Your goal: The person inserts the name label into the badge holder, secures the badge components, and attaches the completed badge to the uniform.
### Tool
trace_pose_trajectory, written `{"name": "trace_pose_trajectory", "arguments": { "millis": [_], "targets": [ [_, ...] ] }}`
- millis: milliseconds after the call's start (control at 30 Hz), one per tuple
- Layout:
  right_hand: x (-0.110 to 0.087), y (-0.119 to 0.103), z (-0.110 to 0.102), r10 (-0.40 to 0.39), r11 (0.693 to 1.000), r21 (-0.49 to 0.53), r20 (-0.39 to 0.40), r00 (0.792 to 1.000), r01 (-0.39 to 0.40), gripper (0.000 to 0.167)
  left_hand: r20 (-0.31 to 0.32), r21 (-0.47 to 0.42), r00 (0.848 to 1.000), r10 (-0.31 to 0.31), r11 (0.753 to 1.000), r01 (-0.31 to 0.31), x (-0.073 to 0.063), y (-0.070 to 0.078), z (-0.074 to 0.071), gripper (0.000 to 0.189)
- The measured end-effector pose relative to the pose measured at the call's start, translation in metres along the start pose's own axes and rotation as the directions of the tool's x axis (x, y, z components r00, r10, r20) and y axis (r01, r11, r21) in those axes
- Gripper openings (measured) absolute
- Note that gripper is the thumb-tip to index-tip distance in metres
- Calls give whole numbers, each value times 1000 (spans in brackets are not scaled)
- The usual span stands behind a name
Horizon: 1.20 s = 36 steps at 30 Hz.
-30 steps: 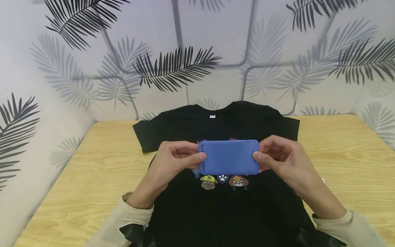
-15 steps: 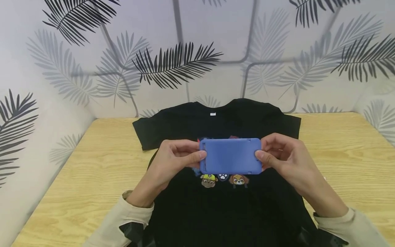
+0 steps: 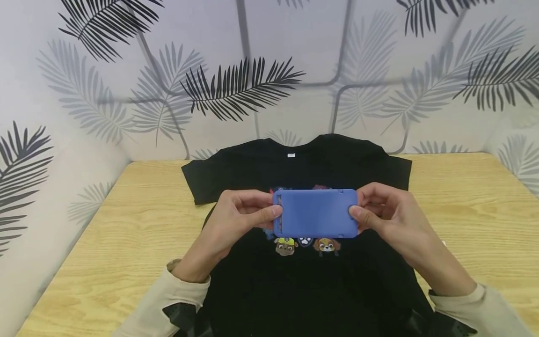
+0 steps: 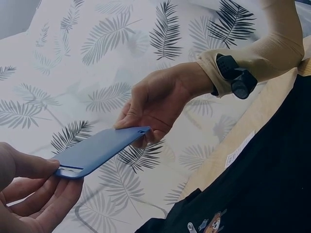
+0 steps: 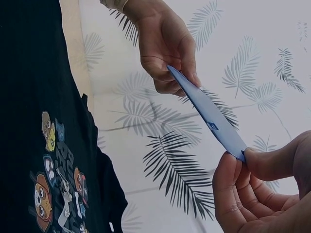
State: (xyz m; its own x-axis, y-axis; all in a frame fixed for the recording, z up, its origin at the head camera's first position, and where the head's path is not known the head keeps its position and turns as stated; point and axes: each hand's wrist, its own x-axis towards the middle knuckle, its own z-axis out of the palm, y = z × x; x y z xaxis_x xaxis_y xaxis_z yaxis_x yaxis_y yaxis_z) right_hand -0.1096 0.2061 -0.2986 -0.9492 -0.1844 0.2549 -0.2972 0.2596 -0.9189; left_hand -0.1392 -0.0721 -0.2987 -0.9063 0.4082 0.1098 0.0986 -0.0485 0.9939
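A flat blue card holder (image 3: 316,213) with rounded corners and a slot along its left end is held level above the shirt. My left hand (image 3: 236,222) pinches the slotted end, thumb on the near face and fingers behind. At the opposite end my right hand (image 3: 389,217) pinches it the same way, its thumb by a small notch. Both wrist views show the holder thin and edge-on, raised off the table. Beneath lies a black T-shirt (image 3: 307,290), spread flat with its collar away from me. Cartoon dog heads (image 3: 285,246) on its chest are partly covered by the holder.
The pale wood table (image 3: 105,243) extends on both sides of the shirt. A leaf-patterned wall covering (image 3: 286,107) rises behind and at the left. A small white printed label (image 4: 239,149) lies on the table beyond the shirt's right side, mostly behind my right forearm.
The head view has tilted slightly, so the scene sits a little higher. Both hands keep their grip on the card holder, which has shifted very slightly right in view.
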Motion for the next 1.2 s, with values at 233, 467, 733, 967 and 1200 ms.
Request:
{"name": "trace_pose_trajectory", "arguments": {
  "millis": [233, 467, 733, 967, 1200],
  "targets": [
    [0, 0, 0, 2, 1000, 0, 4, 1000, -2, 12, -3, 11, 1000, -7, 1000, 7, -1, 0, 0, 24],
    [0, 0, -1, 1, 1000, -2, 6, 1000, -1, 11, -1, 18, 1000, 0, 1000, 0, 0, 1, 0, 24],
    [-1, 0, -1, 0, 1000, -8, 8, 1000, 0, 11, 0, 24, 1000, 6, 1000, -6, 0, -1, 0, 23],
    [-1, 1, -1, 10, 1000, -9, 6, 1000, -10, 11, -2, 25, 1000, 10, 1000, -10, 0, -2, 0, 23],
    [-1, 1, -1, 13, 1000, -23, 5, 1000, -13, 12, 3, 38, 1000, 16, 999, -17, 0, -2, 0, 23]
  ]
}}
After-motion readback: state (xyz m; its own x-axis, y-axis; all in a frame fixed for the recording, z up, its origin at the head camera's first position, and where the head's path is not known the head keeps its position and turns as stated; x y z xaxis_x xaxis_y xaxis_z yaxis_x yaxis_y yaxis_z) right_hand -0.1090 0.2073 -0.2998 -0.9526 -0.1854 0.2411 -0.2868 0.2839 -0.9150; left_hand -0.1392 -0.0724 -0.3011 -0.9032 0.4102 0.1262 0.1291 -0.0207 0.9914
